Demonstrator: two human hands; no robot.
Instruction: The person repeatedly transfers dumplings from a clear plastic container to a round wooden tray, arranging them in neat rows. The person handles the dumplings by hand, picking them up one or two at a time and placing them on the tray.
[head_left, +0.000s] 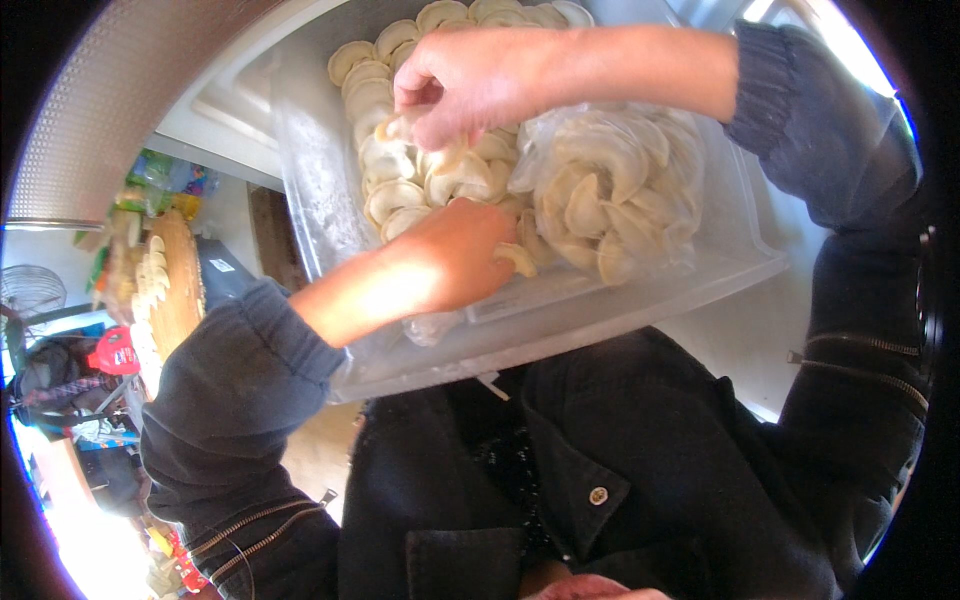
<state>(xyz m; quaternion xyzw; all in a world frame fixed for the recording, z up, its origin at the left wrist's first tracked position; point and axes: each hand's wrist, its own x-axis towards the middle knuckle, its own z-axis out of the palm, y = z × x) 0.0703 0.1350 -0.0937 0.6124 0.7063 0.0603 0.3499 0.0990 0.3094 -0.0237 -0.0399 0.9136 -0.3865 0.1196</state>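
Note:
A translucent plastic freezer drawer (720, 281) lies in front of me, holding many pale half-moon dumplings (396, 196) in overlapping rows. My left hand (461, 259) reaches in over the front part, with a dumpling (516, 259) pinched at its fingertips. Above the rows, towards the back, my right hand (480, 86) has its fingers curled around another dumpling (391, 132), slightly blurred. A clear plastic bag (675, 202) full of dumplings sits at the drawer's right side, beside the loose ones. Part of the loose rows is hidden under both hands.
A textured appliance door (112, 97) curves along the upper left. Further left, a wooden board (180, 277) carries a line of dumplings near a red plastic bottle (116, 351). A wire-cage fan (34, 289) stands at the far left. The drawer's front rim is close to my body.

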